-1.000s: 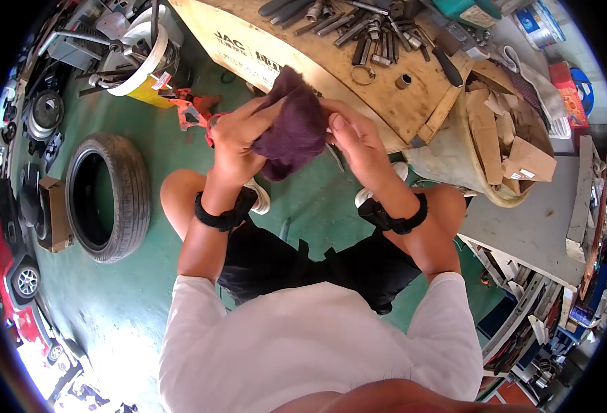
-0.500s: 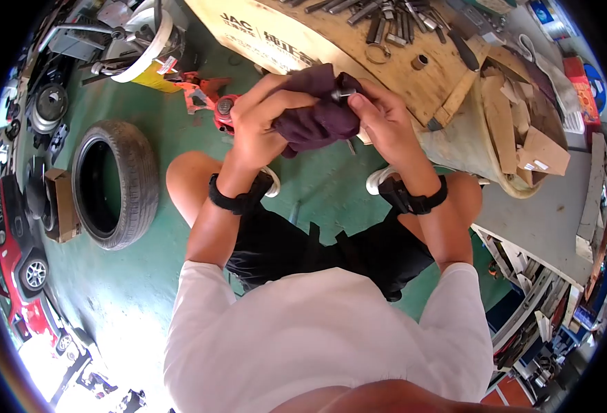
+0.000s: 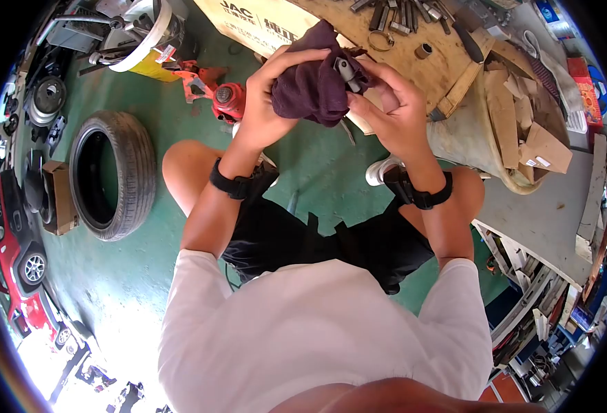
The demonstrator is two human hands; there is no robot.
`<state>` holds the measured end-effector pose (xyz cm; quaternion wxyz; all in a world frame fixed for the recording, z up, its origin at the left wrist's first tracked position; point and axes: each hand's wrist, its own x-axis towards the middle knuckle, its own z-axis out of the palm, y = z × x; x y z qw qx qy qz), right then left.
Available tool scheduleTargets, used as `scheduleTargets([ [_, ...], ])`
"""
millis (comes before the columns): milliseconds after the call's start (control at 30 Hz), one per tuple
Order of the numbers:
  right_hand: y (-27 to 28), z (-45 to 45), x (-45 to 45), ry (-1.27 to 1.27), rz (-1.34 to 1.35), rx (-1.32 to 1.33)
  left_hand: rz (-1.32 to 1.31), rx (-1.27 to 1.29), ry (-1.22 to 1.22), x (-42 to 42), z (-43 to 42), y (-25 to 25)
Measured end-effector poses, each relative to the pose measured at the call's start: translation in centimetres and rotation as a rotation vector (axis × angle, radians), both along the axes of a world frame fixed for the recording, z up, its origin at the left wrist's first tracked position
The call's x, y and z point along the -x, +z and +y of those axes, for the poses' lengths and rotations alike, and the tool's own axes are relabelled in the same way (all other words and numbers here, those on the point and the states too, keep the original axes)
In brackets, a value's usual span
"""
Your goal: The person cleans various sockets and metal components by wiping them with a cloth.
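Observation:
In the head view, my left hand (image 3: 267,93) is closed around a bunched dark purple cloth (image 3: 307,86), its fingers stretched over the top. A short grey metal piece (image 3: 347,71) with a dark hole pokes out of the cloth's right side. My right hand (image 3: 400,103) pinches this piece and the cloth edge from the right, thumb below and fingers behind. The rest of the piece is wrapped from sight. Both hands are held up in front of the wooden worktop (image 3: 403,58).
Loose sockets and metal tools (image 3: 400,17) lie on the worktop beside a metal ring (image 3: 380,41). At right is a bin (image 3: 517,182) of torn cardboard. A tyre (image 3: 134,175), a red jack (image 3: 229,100) and a white-yellow bucket (image 3: 155,65) stand on the green floor at left.
Both hands and the cloth have risen slightly toward the worktop. The metal piece has turned, now showing its broad holed end, and the right thumb has moved from on top to below it.

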<state>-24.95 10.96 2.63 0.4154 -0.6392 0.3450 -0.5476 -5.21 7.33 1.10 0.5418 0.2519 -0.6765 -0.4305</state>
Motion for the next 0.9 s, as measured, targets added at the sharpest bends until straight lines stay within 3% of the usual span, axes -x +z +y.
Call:
scheduleTargets([
  [167,0.2,0.7,0.2,-0.137,0.16,0.009,-0.054,0.001,-0.057,-0.3,-0.1,0.6],
  [233,1.1,0.7,-0.3,-0.287,0.421,0.357,-0.067,-0.011,-0.064,-0.4,-0.2,0.3],
  [367,-0.1,0.6,-0.3,-0.231,0.356,0.417,-0.048,-0.004,-0.111,-0.8,-0.2,-0.2],
  [433,0.8,0.8,0.2,-0.189,0.457,0.398,-0.054,-0.01,-0.145,-0.9,-0.4,0.1],
  [567,0.2,0.5,0.4,-0.229,0.408,0.424,-0.128,0.124,-0.109,-0.9,-0.7,0.1],
  [900,-0.8,0.7,0.8,-0.141,0.178,0.215,-0.123,0.099,-0.31,-2.0,-1.4,0.0],
])
